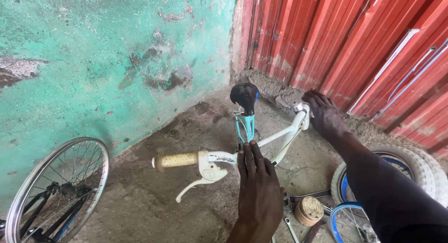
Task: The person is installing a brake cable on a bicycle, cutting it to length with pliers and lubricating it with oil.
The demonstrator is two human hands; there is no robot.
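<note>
Looking down, one small bicycle with a white and light blue metal frame [284,135] is seen standing on the grey concrete floor [154,196] in a corner. The left hand [259,187] is laid flat on the white handlebar [224,157] near its middle, with the fingers [249,156] straight and close together, pressed on the bar and not curled round it. The right hand [324,113] is laid on the other end of the bar, over a white brake clamp [301,110]; the fingers are bent over it, but it cannot be told how tightly it is gripped.

One tan rubber grip [175,160] is fitted on the left end of the bar, and one white brake lever [200,180] hangs just beside it. One black bicycle seat [244,94] is seen beyond the bar.

Three loose wheels can be counted. One silver spoked wheel with no tyre [60,187] is leaned by the green painted wall [102,61]. One wheel with a dirty white tyre [410,166] lies at the right, and one blue rim [347,219] lies against it.

One small round tin with a rusty brown lid [309,210] is set on the floor near the left hand. The lid is on, so what is inside cannot be seen. A few metal spanners [291,229] lie beside it. A red ribbed metal wall [345,42] is behind.
</note>
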